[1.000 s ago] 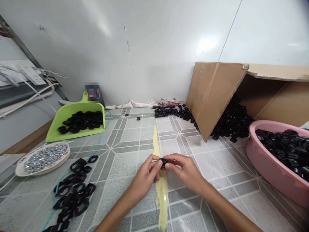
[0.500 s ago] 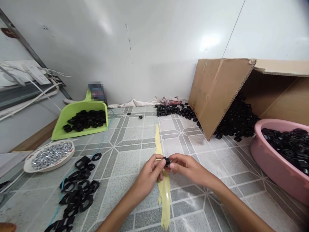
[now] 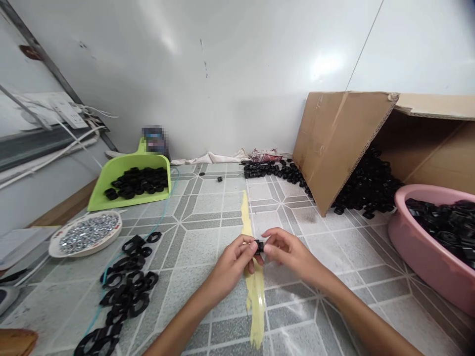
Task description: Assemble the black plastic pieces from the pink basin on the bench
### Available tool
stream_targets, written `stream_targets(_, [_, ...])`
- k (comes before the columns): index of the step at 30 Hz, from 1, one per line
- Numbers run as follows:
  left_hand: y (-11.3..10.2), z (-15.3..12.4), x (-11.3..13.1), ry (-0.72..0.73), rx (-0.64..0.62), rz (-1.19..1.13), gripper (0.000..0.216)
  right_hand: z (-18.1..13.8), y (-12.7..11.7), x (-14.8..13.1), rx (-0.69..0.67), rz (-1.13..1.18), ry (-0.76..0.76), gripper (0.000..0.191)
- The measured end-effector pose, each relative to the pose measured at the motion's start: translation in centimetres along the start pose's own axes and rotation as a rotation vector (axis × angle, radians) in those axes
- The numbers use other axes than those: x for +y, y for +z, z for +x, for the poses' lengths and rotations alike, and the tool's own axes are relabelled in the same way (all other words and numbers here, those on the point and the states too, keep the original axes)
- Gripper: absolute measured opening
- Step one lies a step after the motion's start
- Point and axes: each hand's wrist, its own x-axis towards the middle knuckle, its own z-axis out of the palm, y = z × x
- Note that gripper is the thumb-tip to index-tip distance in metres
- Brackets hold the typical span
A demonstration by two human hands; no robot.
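Above the yellow strip (image 3: 255, 296) in the middle of the patterned surface, my left hand (image 3: 237, 257) pinches a small black ring-shaped plastic part (image 3: 259, 246) between thumb and fingers. From the other side my right hand (image 3: 287, 249) meets it, with the thumb at the part's right end and the index finger arched just above. The part's underside is hidden by the fingers. Left of my hands lie several loose black rings (image 3: 138, 304) in a loose pile. A white dish (image 3: 55, 249) of small shiny metal pieces stands beyond them.
A lime-green dustpan (image 3: 129, 203) holds black parts at the back left. At right, a tipped cardboard box (image 3: 334, 153) spills black parts, and a pink basin (image 3: 419, 252) holds more. A thin blue cord (image 3: 166, 207) runs across the left side. Behind stands a pale wall (image 3: 241, 64).
The view has shifted slightly, so the surroundings sit a little further right. My right index finger has lifted and bent over the black part; my left hand keeps its pinch.
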Motion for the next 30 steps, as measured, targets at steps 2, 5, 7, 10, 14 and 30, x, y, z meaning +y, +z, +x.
stream_targets(2, [0.09, 0.04, 0.0, 0.002, 0.003, -0.014, 0.035, -0.01, 0.25, -0.13, -0.036, 0.045, -0.009, 0.038])
stream_targets(5, [0.16, 0.01, -0.03, 0.018, -0.011, 0.004, 0.034, -0.11, 0.59, -0.08, 0.022, -0.049, -0.025, 0.023])
stream_targets(7, [0.13, -0.01, -0.15, 0.02, -0.01, 0.019, 0.034, -0.11, 0.53, 0.04, 0.094, -0.101, -0.032, 0.029])
stream_targets(10, [0.0, 0.04, -0.44, 0.009, 0.019, 0.002, 0.032, 0.04, 0.17, 0.14, 0.123, -0.049, -0.024, 0.028])
stream_targets(14, [-0.08, 0.22, -0.57, 0.008, 0.037, -0.011, 0.032, 0.15, 0.1, 0.07, 0.046, 0.024, -0.017, 0.024])
stream_targets(30, [0.15, 0.21, -0.09, -0.011, 0.046, 0.04, 0.029, -0.06, 0.74, -0.49, 0.139, -0.144, -0.038, 0.039])
